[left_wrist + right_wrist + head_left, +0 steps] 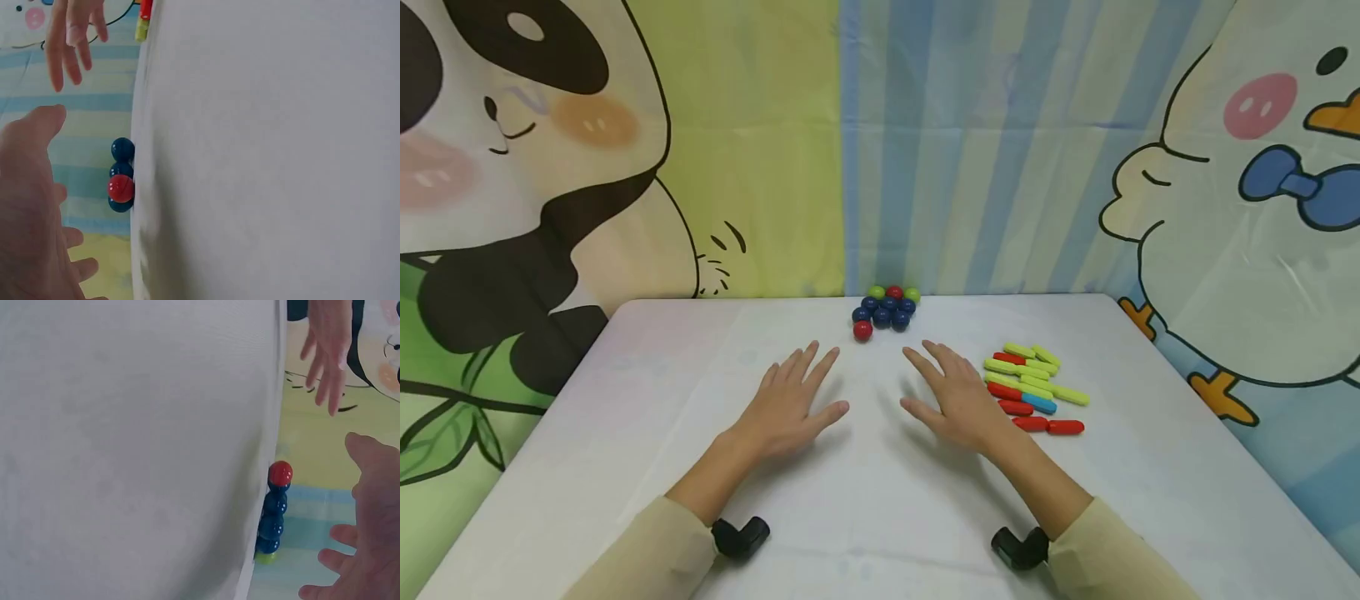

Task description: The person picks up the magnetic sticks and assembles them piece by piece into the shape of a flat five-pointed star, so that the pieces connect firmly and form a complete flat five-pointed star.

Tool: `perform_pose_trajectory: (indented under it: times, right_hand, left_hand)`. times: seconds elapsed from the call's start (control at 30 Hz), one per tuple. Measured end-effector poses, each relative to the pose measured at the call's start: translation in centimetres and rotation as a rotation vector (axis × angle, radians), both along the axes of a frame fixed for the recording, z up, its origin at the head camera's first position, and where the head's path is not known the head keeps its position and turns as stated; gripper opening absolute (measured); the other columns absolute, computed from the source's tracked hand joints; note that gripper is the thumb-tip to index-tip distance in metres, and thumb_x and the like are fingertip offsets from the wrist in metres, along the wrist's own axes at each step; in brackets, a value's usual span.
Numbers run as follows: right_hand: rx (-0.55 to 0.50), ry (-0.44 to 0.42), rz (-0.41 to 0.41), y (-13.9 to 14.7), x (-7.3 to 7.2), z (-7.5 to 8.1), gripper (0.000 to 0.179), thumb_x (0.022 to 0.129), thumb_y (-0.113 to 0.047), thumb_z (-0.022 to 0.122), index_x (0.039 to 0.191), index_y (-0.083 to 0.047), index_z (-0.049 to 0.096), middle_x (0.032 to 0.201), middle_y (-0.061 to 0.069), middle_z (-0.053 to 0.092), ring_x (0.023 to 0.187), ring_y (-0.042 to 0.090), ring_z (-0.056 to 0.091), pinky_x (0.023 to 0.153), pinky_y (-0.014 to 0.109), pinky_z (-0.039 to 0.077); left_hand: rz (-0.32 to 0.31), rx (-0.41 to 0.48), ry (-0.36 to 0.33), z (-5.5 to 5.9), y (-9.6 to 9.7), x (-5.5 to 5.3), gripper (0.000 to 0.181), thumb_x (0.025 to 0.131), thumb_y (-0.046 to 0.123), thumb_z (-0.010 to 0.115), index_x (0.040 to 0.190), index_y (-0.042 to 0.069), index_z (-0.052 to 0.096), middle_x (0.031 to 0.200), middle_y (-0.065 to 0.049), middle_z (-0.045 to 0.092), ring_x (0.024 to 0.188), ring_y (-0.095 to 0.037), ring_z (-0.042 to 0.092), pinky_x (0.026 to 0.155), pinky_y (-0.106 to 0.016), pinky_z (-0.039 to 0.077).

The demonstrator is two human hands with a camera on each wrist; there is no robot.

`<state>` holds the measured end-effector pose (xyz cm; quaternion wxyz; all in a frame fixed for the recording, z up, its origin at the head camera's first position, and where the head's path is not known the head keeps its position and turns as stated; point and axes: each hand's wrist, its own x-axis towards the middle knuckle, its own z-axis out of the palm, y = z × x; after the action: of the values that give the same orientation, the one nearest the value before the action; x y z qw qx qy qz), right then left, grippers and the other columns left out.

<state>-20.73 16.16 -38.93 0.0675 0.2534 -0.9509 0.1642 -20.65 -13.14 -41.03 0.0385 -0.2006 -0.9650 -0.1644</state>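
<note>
My left hand (790,408) hovers above the white table with its fingers spread, holding nothing. Opposite it, my right hand (958,400) is also raised with fingers extended and nothing in its grasp. Beyond both hands, at the far edge, sits a cluster of glossy balls: several dark blue balls (882,317), a red ball (862,331) in front, another red ball (894,292) at the back, and green balls (912,295) beside that. To the right of my right hand lies a group of capsule-shaped sticks, yellow-green sticks (1070,395), red sticks (1065,427) and one blue piece (1039,403).
The white table (647,400) reaches back to a printed curtain (760,150) with a panda on the left and a white duck-like bird on the right. A black wrist device (741,537) sits at my left cuff, and a matching black device (1021,548) at the right.
</note>
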Motion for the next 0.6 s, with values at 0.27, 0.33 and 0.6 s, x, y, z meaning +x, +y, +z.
perform_pose_trajectory:
  times: [0.27,0.33,0.6]
  right_hand:
    - [-0.120,0.021,-0.055,1.3,0.0,0.4,0.066,0.099,-0.038,0.065,0.159,-0.024,0.041,0.161,0.012,0.041,0.147,0.036,0.041,0.113,0.061,0.043]
    - [-0.155,0.012,-0.086,1.7,0.1,0.4,0.064,0.099,-0.035,0.066,0.158,-0.023,0.043,0.159,0.011,0.043,0.145,0.035,0.043,0.111,0.059,0.046]
    - [-0.279,-0.025,-0.216,3.7,0.3,0.0,0.061,0.098,-0.028,0.068,0.155,-0.018,0.046,0.151,0.013,0.050,0.138,0.035,0.051,0.108,0.058,0.049]
  left_hand:
    - [0.037,0.085,-0.053,-0.8,0.9,-1.7,0.083,0.101,0.065,0.044,0.167,0.022,0.018,0.172,-0.018,0.018,0.157,-0.045,0.021,0.122,-0.071,0.018]
    - [0.040,0.107,-0.071,-1.0,1.1,-2.1,0.083,0.101,0.065,0.042,0.167,0.021,0.017,0.172,-0.018,0.018,0.157,-0.045,0.021,0.122,-0.070,0.018]
    - [0.052,0.180,-0.097,-1.9,2.1,-3.3,0.084,0.102,0.065,0.042,0.167,0.017,0.017,0.171,-0.021,0.021,0.157,-0.042,0.022,0.122,-0.071,0.017]
